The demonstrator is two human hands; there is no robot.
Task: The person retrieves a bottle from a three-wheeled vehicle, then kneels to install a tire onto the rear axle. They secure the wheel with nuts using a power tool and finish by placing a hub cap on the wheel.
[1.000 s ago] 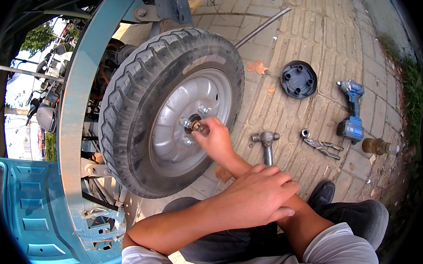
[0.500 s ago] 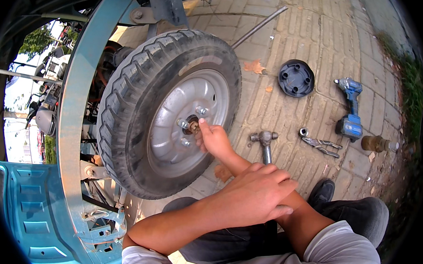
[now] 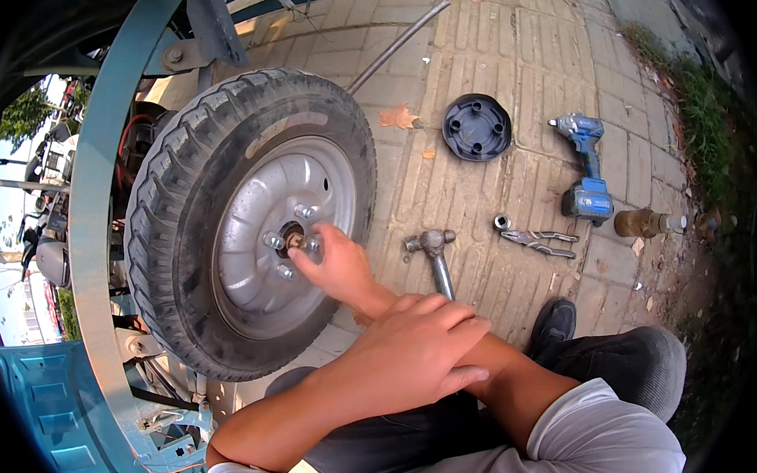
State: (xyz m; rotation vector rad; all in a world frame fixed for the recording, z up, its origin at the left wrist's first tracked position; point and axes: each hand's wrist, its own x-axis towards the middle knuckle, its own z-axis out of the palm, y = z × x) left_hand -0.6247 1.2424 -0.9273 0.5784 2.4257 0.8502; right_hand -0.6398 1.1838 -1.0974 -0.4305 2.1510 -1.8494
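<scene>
A grey steel wheel rim [image 3: 256,196] inside a black treaded tyre [image 3: 174,217] stands upright on the left. Several shiny lug nuts, one of them the upper nut [image 3: 305,211], ring a rusty hub centre [image 3: 293,239]. My right hand [image 3: 342,269] is at the hub, thumb and forefinger spread either side of one lug nut; I see nothing held. Its other fingers are partly hidden. Across my right forearm lies my left hand [image 3: 425,333], palm down with fingers stretched and slightly apart, holding no tool.
On the paving lie a hammer [image 3: 433,255], pliers [image 3: 541,238] beside a socket, a black round cap [image 3: 477,128], a blue cordless impact wrench [image 3: 583,166] and a brownish bottle [image 3: 644,223]. A metal bar [image 3: 397,47] sticks out behind the tyre. The blue vehicle frame [image 3: 99,179] borders the left.
My right hand's fingers have spread, away from their closed position at the hub centre. My left hand stays on the right forearm. The whole view has shifted, moving the wheel and tools leftward.
</scene>
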